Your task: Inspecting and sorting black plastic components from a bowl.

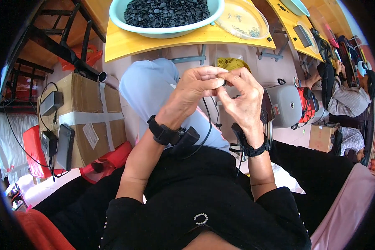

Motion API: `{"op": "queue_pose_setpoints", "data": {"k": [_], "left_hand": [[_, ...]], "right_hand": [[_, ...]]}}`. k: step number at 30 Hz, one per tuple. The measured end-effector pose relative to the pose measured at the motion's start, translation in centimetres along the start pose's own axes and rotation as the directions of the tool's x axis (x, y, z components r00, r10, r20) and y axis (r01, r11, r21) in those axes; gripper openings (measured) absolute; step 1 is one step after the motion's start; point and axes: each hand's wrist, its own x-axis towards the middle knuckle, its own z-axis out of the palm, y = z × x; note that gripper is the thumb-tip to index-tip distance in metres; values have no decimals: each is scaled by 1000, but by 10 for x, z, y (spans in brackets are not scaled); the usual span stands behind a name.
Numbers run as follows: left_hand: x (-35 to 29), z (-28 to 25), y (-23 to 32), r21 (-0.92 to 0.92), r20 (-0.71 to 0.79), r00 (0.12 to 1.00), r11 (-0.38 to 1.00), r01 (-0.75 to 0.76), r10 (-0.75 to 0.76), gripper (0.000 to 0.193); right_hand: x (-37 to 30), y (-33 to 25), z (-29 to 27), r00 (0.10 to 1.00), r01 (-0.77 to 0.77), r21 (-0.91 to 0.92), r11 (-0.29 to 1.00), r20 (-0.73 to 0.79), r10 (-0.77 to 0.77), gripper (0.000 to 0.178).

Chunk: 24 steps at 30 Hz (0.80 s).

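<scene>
My left hand (197, 85) and my right hand (245, 95) meet above my lap, just in front of the yellow table's edge. Between their fingertips is a small black part (225, 83), mostly covered by the fingers. Both hands are closed in a pinch on it. Beyond them on the table stands a light-blue basin (170, 30), heaped with small round black caps (166, 12). To its right lies a shallow clear round tray (262, 25) with several small metal pieces (253, 32), perhaps screws. Black straps with small devices circle both my wrists.
A taped cardboard box (85, 137) stands at my left with black power packs (65, 146) and cables on it. A light-blue cloth (147, 83) covers my leg. At right are a grey case (285, 103), a second yellow table (285, 18) and a seated person (350, 98).
</scene>
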Motion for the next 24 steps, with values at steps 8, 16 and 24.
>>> {"op": "queue_pose_setpoints", "data": {"k": [8,16,24], "left_hand": [[2,-3,0,59,-10,1000,998,-16,16,32],[3,-1,-1,50,-53,998,999,17,-15,30],[7,-8,-11,-28,-96,995,1000,-8,6,27]], "right_hand": [[2,-1,2,1000,-25,15,1000,-13,25,20],[1,3,6,999,-25,2,1000,-29,25,21],[-1,8,13,998,-66,5,998,0,66,21]]}}
